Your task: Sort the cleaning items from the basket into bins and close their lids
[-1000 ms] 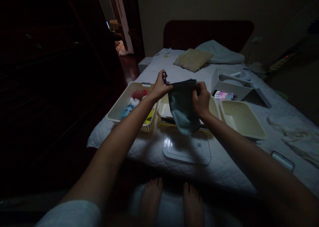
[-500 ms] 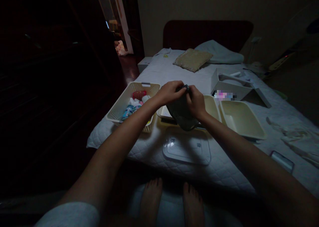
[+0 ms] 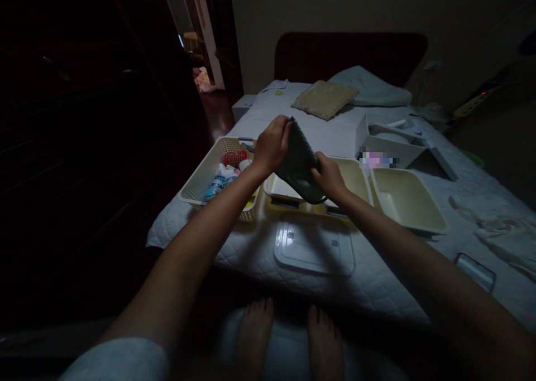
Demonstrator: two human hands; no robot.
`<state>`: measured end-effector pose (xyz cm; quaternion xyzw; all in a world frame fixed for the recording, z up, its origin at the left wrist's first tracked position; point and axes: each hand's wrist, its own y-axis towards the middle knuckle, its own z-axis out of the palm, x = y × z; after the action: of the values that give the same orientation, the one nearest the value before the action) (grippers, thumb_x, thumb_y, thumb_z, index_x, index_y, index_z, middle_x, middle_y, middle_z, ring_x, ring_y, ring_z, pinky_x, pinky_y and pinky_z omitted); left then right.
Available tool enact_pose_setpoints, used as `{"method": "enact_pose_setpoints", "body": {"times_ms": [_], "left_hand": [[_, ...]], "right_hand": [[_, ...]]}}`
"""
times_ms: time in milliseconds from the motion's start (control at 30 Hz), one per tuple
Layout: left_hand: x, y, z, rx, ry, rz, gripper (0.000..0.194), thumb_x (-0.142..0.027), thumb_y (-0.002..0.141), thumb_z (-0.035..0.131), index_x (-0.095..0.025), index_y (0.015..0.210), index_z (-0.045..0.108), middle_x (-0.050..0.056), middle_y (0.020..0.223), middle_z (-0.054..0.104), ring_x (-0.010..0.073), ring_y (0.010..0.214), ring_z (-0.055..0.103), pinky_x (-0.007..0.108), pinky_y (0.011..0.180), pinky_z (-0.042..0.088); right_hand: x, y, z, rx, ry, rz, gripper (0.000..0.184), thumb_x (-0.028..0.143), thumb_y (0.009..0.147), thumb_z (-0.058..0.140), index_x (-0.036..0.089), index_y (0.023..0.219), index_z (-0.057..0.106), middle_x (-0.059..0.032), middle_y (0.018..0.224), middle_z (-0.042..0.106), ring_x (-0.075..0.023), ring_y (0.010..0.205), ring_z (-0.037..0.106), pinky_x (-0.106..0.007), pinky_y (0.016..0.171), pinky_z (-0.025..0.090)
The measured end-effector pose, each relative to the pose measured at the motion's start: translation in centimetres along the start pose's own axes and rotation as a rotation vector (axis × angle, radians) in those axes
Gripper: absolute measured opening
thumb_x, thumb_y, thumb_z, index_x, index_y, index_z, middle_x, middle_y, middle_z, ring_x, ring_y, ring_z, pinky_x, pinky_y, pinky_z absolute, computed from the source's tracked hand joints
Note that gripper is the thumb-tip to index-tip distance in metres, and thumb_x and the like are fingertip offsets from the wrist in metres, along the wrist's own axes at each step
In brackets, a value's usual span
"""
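Observation:
A dark green pouch (image 3: 298, 163) is held up between my two hands above the cream bins, tilted, with a ribbed upper edge. My left hand (image 3: 272, 144) has its fingers closed on the pouch's upper left corner. Lower down, my right hand (image 3: 329, 174) grips the right side, the thumb near the edge. A short dark strap (image 3: 248, 147) shows left of my left hand; I cannot tell whether it joins the pouch. Beneath the pouch sits a cream bin (image 3: 355, 174), partly covered by my hands. Nearer to me lies a clear plastic lid (image 3: 314, 250).
On the left, a perforated basket (image 3: 196, 177) holds a red item, a blue bottle (image 3: 215, 188) and other things. To the right are another cream bin (image 3: 408, 199), a white divided box (image 3: 387, 146) and a phone (image 3: 475, 272). A beige cushion (image 3: 324, 99) lies farther back.
My left hand has moved up and to the left, away from my right hand. The pouch, bunched at the top before, is now stretched flatter, its ribbed edge showing.

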<state>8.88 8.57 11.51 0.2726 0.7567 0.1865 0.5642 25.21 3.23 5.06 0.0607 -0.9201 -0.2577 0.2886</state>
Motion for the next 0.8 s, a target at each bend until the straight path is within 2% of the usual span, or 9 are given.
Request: {"method": "enact_pose_setpoints", "body": {"times_ms": [200, 300, 367, 500, 600, 800], "left_hand": [[3.1, 0.5, -0.9, -0.162, 0.021, -0.044, 0.017, -0.037, 0.088, 0.048, -0.02, 0.086, 0.051, 0.005, 0.092, 0.058, 0.0204, 0.11, 0.051, 0.028, 0.091, 0.036], [4.7, 0.9, -1.7, -0.18, -0.014, -0.099, 0.022, -0.043, 0.087, 0.047, -0.021, 0.088, 0.051, 0.005, 0.092, 0.058, 0.0203, 0.109, 0.051, 0.028, 0.089, 0.039], [5.5, 1.0, -2.3, -0.21, 0.018, -0.113, 0.023, -0.042, 0.088, 0.045, -0.02, 0.087, 0.051, 0.006, 0.09, 0.058, 0.0202, 0.106, 0.052, 0.029, 0.089, 0.039], [6.9, 1.0, -3.4, -0.356, 0.156, -0.129, 0.019, -0.035, 0.09, 0.043, -0.019, 0.081, 0.05, 0.004, 0.083, 0.057, 0.0188, 0.098, 0.055, 0.029, 0.09, 0.038], [7.4, 0.9, -3.9, -0.364, 0.146, -0.157, 0.018, -0.033, 0.089, 0.045, -0.02, 0.079, 0.05, 0.003, 0.081, 0.056, 0.0181, 0.097, 0.055, 0.027, 0.088, 0.039], [7.6, 0.5, -3.9, -0.357, 0.098, -0.187, 0.022, -0.04, 0.085, 0.049, -0.021, 0.076, 0.048, 0.002, 0.08, 0.056, 0.0172, 0.095, 0.056, 0.024, 0.083, 0.041]], "right_hand": [[-1.2, -0.2, -0.5, -0.003, -0.068, -0.007, 0.013, 0.025, 0.08, 0.042, 0.019, 0.083, 0.054, -0.0062, 0.075, 0.06, -0.0196, 0.067, 0.05, -0.028, 0.061, 0.033], [-1.9, -0.5, -0.5, -0.001, -0.092, -0.009, 0.019, 0.029, 0.085, 0.038, 0.019, 0.082, 0.054, -0.0075, 0.075, 0.06, -0.02, 0.067, 0.051, -0.029, 0.061, 0.033], [-2.4, -0.7, -0.6, 0.003, -0.095, -0.016, 0.023, 0.032, 0.087, 0.037, 0.019, 0.081, 0.054, -0.0078, 0.076, 0.06, -0.02, 0.067, 0.051, -0.03, 0.062, 0.034], [-3.4, -1.1, -0.7, -0.015, -0.066, -0.009, 0.023, 0.033, 0.087, 0.038, 0.019, 0.083, 0.056, -0.0079, 0.078, 0.061, -0.0203, 0.071, 0.053, -0.031, 0.065, 0.037], [-3.8, -1.0, -0.6, -0.056, -0.01, 0.005, 0.022, 0.032, 0.085, 0.04, 0.019, 0.083, 0.058, -0.0082, 0.081, 0.062, -0.0209, 0.075, 0.055, -0.032, 0.069, 0.039], [-4.6, -0.2, -0.2, -0.225, 0.173, 0.226, 0.025, 0.042, 0.079, 0.048, 0.019, 0.077, 0.056, -0.0037, 0.072, 0.06, -0.0178, 0.069, 0.052, -0.03, 0.066, 0.04]]}}
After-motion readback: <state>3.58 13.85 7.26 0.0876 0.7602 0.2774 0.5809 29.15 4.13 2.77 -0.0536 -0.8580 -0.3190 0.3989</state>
